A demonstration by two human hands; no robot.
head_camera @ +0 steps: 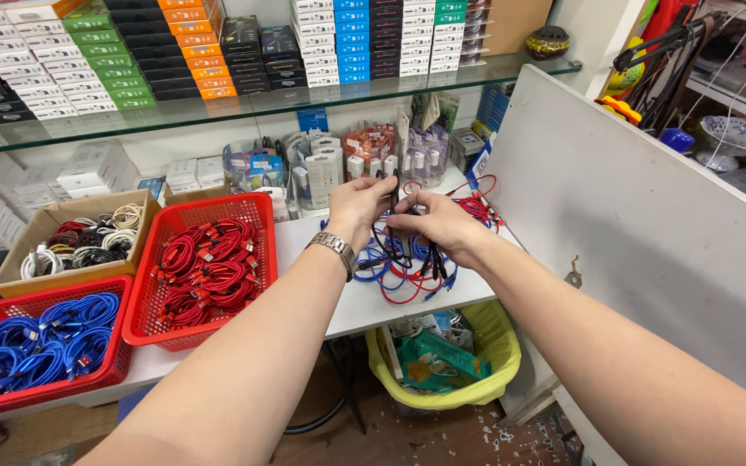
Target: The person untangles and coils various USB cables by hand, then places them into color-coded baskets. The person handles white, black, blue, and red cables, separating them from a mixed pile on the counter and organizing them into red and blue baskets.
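a black cable (399,237) is pinched at its upper end between the left hand (357,205) and right hand (435,221), held above the white table (321,250) so its length hangs clear of the loose blue and red cables (395,267).

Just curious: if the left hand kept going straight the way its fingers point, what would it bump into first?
Probably the right hand: the left hand points right, across the black cable both hold. Depth is hard to judge.

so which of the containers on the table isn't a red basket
The cardboard box at the back left, holding black and white cables; the other two are red plastic baskets.
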